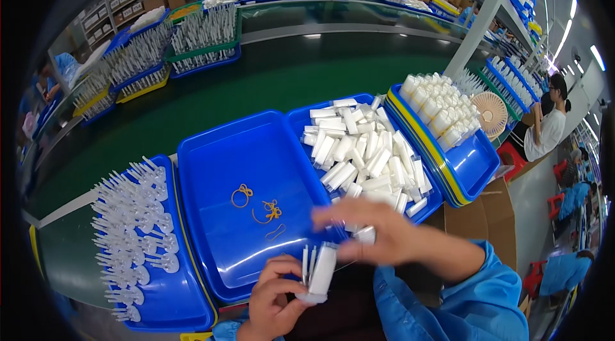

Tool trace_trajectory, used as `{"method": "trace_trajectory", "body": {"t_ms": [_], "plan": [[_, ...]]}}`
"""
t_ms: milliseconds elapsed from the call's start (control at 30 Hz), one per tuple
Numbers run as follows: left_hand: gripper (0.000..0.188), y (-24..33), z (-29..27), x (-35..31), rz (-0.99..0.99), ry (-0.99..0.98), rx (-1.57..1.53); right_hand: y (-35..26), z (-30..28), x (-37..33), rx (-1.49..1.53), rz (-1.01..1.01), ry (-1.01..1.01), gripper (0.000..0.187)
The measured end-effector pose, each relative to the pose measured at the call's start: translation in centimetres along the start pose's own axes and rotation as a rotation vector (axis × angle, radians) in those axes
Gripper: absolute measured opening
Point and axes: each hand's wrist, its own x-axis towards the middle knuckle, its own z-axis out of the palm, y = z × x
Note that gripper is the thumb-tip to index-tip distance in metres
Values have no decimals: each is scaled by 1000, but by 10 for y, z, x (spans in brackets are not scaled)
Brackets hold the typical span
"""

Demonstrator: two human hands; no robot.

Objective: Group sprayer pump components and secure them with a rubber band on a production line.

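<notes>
My left hand is closed around a clear plastic base with upright prongs, close to my body. A white block-shaped piece stands upright on that base beside the prongs. Just above it is my right hand, blurred by motion, its thumb and index finger stretched toward the white piece. Another whitish piece shows under the right palm, seemingly held by the curled fingers. A blue tray heaped with similar white pieces lies beyond the right hand.
In front, a blue tray holds yellowish rubber bands. At left, another tray carries rows of clear pronged bases. Stacked trays with white bagged pieces stand at right. Beyond the green belt, people work among more trays.
</notes>
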Motion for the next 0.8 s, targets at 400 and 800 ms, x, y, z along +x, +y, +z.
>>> {"method": "trace_trajectory", "body": {"t_ms": [400, 800], "plan": [[22, 10, -7, 1, 124, 116, 167, 93, -67, 78, -1300, -30, -318, 21], [17, 16, -5, 0, 204, 16, 583, 16, -36, 36, -231, -130, -9, 21]]}}
